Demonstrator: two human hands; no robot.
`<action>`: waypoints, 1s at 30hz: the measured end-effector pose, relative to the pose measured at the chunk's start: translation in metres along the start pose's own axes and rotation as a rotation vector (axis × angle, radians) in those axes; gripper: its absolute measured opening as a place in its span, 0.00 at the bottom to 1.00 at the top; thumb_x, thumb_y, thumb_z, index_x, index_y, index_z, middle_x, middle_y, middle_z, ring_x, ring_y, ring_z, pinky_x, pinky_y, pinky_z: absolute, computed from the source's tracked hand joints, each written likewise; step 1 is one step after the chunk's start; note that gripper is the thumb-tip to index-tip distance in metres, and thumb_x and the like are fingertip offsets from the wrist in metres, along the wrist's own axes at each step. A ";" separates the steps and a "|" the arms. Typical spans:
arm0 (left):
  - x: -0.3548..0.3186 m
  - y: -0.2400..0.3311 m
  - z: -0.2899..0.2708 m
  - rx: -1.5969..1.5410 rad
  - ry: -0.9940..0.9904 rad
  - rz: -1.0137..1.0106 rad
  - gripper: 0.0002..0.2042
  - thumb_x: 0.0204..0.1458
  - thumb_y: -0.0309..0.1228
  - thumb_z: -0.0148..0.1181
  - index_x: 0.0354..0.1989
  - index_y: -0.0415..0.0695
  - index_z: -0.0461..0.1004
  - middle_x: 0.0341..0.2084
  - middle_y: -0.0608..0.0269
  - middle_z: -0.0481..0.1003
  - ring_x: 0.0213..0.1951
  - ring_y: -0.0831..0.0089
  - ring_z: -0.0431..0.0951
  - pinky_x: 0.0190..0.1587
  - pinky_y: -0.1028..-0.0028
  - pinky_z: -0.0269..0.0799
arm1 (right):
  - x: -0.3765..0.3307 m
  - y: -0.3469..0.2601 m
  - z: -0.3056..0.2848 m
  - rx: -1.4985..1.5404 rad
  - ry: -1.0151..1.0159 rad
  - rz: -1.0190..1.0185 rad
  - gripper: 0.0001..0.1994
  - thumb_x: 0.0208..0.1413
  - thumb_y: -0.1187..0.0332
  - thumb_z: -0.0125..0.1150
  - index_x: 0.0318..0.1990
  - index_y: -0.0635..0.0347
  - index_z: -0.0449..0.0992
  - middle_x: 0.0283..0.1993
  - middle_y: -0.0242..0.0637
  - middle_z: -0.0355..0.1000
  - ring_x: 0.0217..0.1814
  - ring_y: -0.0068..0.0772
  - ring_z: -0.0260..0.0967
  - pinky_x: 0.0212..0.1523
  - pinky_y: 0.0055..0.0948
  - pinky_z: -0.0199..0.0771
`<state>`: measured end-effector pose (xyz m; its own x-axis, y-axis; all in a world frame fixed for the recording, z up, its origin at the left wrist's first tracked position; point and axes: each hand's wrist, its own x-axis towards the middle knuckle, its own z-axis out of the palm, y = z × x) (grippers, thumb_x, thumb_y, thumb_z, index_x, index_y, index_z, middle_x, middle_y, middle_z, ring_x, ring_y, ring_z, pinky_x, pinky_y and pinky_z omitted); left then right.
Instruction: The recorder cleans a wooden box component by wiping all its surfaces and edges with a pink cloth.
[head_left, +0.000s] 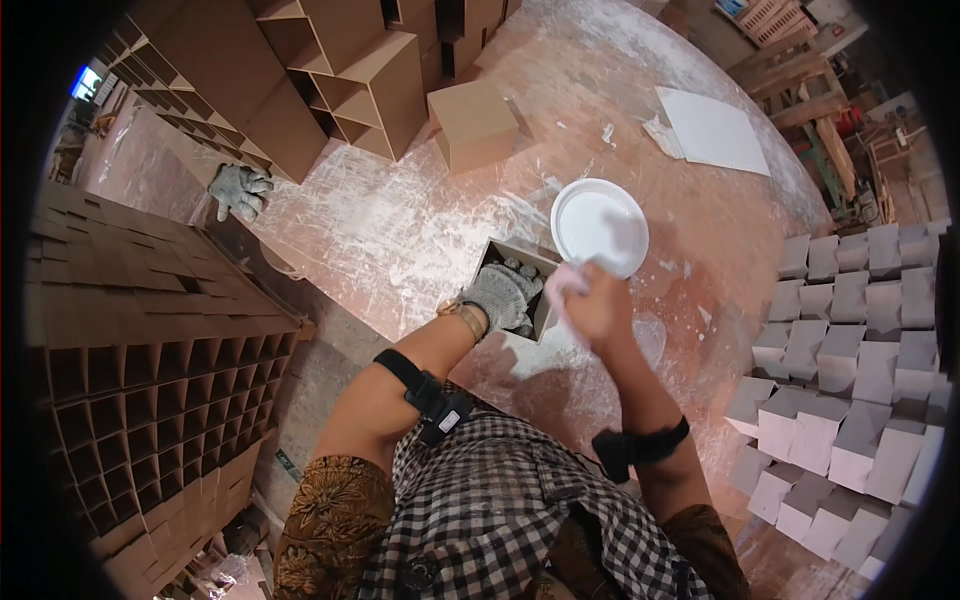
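Brown fibreboard makes up the one small open box [520,300] at the middle of the pink, paint-smeared surface [400,230]. The left hand [500,293], in a grey knit glove, grips the box's near rim with its fingers curled over the edge. At three o'clock of it, the bare right hand [600,305] is closed around a pale pink cloth [560,285], just beside the box. One round white bowl of paint [598,226] sits at twelve o'clock of that hand, touching it. A second grey glove [240,190] lies alone at ten o'clock. One closed brown cube [472,124] stands at twelve o'clock, with one white sheet [712,130] at one o'clock. Painted grey-white boxes [850,380], too many to count, fill three o'clock.
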<state>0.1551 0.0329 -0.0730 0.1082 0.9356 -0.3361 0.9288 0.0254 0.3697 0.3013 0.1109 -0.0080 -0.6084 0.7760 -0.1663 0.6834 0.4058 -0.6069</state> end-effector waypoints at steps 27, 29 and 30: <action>0.000 0.002 0.012 -0.128 0.071 -0.086 0.25 0.41 0.40 0.59 0.51 0.46 0.68 0.50 0.51 0.69 0.53 0.53 0.68 0.55 0.61 0.63 | -0.039 0.016 0.020 -0.010 0.328 -0.458 0.19 0.40 0.79 0.55 0.45 0.57 0.72 0.40 0.44 0.69 0.39 0.51 0.67 0.38 0.39 0.71; -0.003 0.006 0.007 -0.142 0.100 -0.095 0.27 0.41 0.40 0.60 0.53 0.46 0.68 0.53 0.51 0.67 0.56 0.54 0.66 0.58 0.62 0.61 | -0.067 0.033 0.018 0.022 0.173 -0.344 0.19 0.41 0.78 0.55 0.45 0.58 0.72 0.40 0.44 0.70 0.40 0.48 0.69 0.39 0.35 0.71; -0.002 0.007 0.005 -0.155 0.048 -0.102 0.31 0.41 0.40 0.60 0.56 0.46 0.65 0.58 0.51 0.63 0.59 0.54 0.61 0.60 0.62 0.58 | -0.078 0.042 0.017 0.039 0.096 -0.285 0.19 0.41 0.78 0.56 0.45 0.58 0.72 0.40 0.44 0.70 0.40 0.46 0.70 0.39 0.33 0.71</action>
<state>0.1635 0.0292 -0.0739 -0.0047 0.9411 -0.3382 0.8678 0.1719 0.4662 0.3706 0.0596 -0.0341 -0.7314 0.6763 0.0876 0.4736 0.5961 -0.6483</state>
